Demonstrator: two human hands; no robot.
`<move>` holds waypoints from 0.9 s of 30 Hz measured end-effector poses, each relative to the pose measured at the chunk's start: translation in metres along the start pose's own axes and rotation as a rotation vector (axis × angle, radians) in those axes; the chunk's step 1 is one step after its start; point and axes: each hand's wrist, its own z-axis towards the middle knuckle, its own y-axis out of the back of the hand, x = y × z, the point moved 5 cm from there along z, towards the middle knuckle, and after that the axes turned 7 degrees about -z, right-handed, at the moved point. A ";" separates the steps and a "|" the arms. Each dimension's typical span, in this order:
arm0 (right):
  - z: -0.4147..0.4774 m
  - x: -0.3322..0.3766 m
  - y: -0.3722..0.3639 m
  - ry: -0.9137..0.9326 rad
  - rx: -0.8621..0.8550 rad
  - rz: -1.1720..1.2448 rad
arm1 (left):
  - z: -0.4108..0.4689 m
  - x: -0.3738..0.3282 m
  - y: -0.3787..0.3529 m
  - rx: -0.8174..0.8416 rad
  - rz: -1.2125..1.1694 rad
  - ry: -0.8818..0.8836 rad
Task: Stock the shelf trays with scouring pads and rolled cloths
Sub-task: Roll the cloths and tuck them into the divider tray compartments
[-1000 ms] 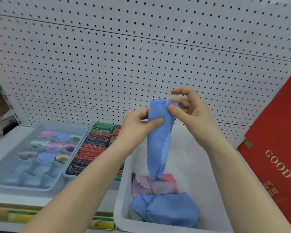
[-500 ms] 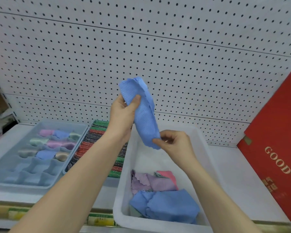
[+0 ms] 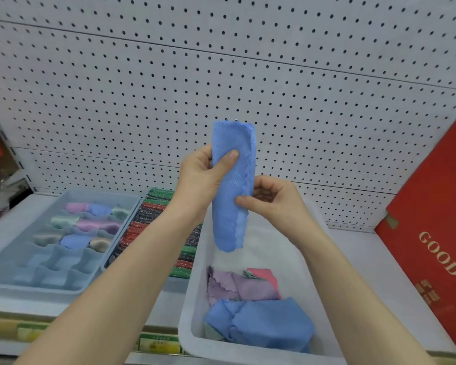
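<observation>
Head view: the only camera; it looked down over both forearms at a shelf [image 3: 353, 259] backed by a pegboard.
Blue cloth [image 3: 232, 185]: held in the air above the white bin [image 3: 195, 285], folded into a narrow strip, not yet a tight roll.
Long axis: close to upright, top end towards the pegboard, loose scalloped end hanging down over the bin.
Left hand [image 3: 198, 180]: gripped the upper half, thumb pressed across the front and fingers wrapped behind.
Right hand [image 3: 277, 201]: pinched the lower right edge between thumb and curled fingers.
Divided tray [image 3: 45, 292]: lay down and to the left of the hands, past the row of scouring pads [image 3: 153, 222]; its back compartments held rolled cloths [image 3: 90, 225] and its front ones looked unfilled.
Nearer hand: the left, on the tray's side.
Judgement: the strip probably needed rolling along its length, then carrying leftwards into a front compartment.
</observation>
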 end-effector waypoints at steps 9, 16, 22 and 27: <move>-0.004 -0.017 0.006 -0.221 -0.047 0.164 | -0.020 0.051 0.013 0.144 0.051 0.424; -0.004 -0.013 0.018 -0.111 0.034 0.008 | -0.015 0.048 0.011 0.119 -0.078 0.325; 0.005 -0.005 0.036 -0.114 -0.105 0.108 | -0.008 0.033 0.006 0.101 0.022 0.164; 0.005 0.017 0.038 0.018 -0.246 0.094 | -0.011 0.036 0.004 0.117 0.054 0.136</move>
